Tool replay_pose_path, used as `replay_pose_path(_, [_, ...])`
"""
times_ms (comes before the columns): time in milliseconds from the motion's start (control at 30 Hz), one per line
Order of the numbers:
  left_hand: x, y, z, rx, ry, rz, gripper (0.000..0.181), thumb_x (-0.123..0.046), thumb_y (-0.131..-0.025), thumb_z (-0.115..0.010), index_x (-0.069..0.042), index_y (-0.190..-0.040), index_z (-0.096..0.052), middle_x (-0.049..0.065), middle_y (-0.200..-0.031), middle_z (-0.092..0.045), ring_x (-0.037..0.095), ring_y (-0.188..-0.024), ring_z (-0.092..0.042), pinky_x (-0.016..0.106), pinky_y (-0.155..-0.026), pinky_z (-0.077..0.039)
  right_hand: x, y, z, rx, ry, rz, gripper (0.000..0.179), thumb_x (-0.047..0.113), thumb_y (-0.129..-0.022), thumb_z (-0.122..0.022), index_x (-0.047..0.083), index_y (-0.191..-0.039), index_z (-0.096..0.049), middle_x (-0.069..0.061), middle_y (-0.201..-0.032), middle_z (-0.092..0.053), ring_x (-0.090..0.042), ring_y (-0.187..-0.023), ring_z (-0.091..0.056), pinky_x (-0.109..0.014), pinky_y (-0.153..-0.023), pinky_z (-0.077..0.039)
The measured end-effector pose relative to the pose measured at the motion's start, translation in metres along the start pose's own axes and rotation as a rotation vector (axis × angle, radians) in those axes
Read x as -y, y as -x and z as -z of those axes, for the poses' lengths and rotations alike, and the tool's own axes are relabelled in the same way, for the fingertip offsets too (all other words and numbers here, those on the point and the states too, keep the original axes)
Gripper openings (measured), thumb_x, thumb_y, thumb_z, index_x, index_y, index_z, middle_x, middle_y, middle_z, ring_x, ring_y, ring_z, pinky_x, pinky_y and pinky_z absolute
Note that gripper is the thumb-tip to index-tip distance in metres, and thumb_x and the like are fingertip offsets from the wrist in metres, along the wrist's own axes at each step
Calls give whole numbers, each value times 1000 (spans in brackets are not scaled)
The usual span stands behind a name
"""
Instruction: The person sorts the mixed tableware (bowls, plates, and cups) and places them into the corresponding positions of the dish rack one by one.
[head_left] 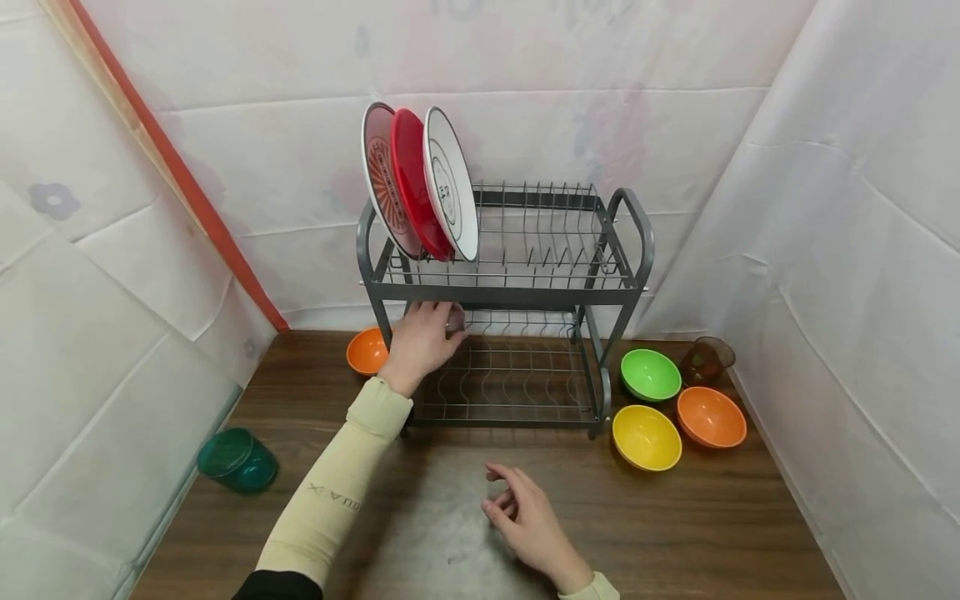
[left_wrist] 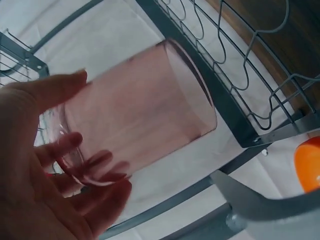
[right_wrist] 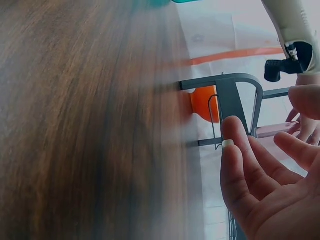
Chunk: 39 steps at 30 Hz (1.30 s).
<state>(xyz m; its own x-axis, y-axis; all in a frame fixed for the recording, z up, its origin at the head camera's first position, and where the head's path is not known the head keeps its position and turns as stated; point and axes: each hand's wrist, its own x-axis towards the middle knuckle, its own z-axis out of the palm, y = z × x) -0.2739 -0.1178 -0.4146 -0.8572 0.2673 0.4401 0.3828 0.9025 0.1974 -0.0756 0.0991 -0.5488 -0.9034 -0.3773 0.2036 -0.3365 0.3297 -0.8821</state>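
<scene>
My left hand (head_left: 422,340) grips a clear pink drinking glass (left_wrist: 142,110) near one end, thumb on one side and fingers curled on the other. Hand and glass are between the two tiers of the dark dish rack (head_left: 510,295), at its left end. In the head view most of the glass is hidden behind the fingers. The rack's lower tier (head_left: 517,383) shows bare wires to the right of the hand. In front of the rack, over the table, my right hand (head_left: 528,529) holds nothing, its fingers loosely bent.
Two patterned plates and a red plate (head_left: 418,183) stand upright on the upper tier's left. An orange bowl (head_left: 366,352) sits left of the rack, a teal glass (head_left: 238,461) nearer. At right are green (head_left: 650,375), yellow (head_left: 647,438) and orange bowls, plus a brown glass (head_left: 705,361).
</scene>
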Motion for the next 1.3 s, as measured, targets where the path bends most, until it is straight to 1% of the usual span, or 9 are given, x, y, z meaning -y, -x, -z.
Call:
replay_pose_path(133, [8, -7, -7, -7, -22, 88, 42, -27, -91, -71, -7, -126, -60, 19, -119, -62, 42, -103, -59, 54, -71, -55, 0, 1, -2, 2, 2, -5, 45, 16, -97, -66, 15, -140, -52, -15, -121, -60, -5, -81, -62, -25, -67, -54])
replay_pose_path(300, [13, -19, -21, -71, 22, 166, 43, -24, -94, -68, -5, -131, -60, 17, -122, -62, 36, -77, -62, 50, -57, -52, -1, 2, -4, -4, 2, -7, 45, 12, -96, -67, 14, -138, -52, -15, -121, -60, -6, -81, -63, -24, -67, -53])
replay_pose_path(367, [16, -22, -26, -107, 37, 177, 51, -22, -92, -71, -3, -136, -55, 18, -125, -61, 35, -75, -63, 50, -58, -52, 0, 3, -5, -1, -1, -8, 45, 12, -96, -67, 13, -138, -52, -16, -122, -60, -6, -81, -63, -25, -66, -54])
replay_pose_path(467, [18, -29, -33, -141, 43, 170, 55, -22, -90, -75, 0, -136, -54, 22, -126, -61, 38, -96, -65, 52, -66, -54, 0, 3, -5, -2, -1, -20, 46, 12, -96, -67, 13, -139, -52, -16, -123, -60, -6, -81, -63, -25, -66, -54])
replay_pose_path(633, [22, -33, -42, -119, 55, 223, 56, -22, -90, -76, -1, -137, -54, 25, -136, -55, 42, -123, -54, 55, -79, -54, 1, 4, -4, 10, 1, -49, 45, 13, -96, -68, 13, -138, -52, -15, -123, -60, -5, -81, -62, -25, -67, -53])
replay_pose_path(733, [25, -35, -50, -88, 73, 253, 58, -21, -89, -76, -1, -139, -53, 22, -133, -56, 40, -117, -57, 53, -80, -54, 0, 4, -4, 9, 8, -53, 45, 14, -96, -68, 12, -138, -53, -14, -123, -60, -5, -80, -62, -24, -67, -53])
replay_pose_path(967, [28, -37, -64, -39, 97, 293, 57, -21, -92, -74, -6, -142, -50, 13, -111, -61, 34, -89, -61, 50, -67, -53, -2, 6, -3, 0, 10, -39, 43, 15, -96, -67, 10, -137, -53, -16, -121, -60, -4, -80, -61, -24, -66, -53])
replay_pose_path(1133, [32, -40, -72, -53, 55, 275, 56, -21, -90, -76, -5, -139, -52, 17, -117, -60, 34, -89, -62, 51, -71, -54, -3, 6, -2, 13, 8, -78, 44, 15, -96, -67, 8, -138, -53, -14, -122, -60, -4, -81, -62, -24, -68, -53])
replay_pose_path(1300, [36, -46, -79, -71, 1, 256, 60, -21, -87, -79, -2, -137, -52, 22, -130, -53, 36, -102, -61, 51, -81, -53, -3, 5, 1, 15, -1, -87, 44, 13, -96, -66, 6, -138, -53, -14, -122, -60, -5, -83, -63, -25, -69, -53])
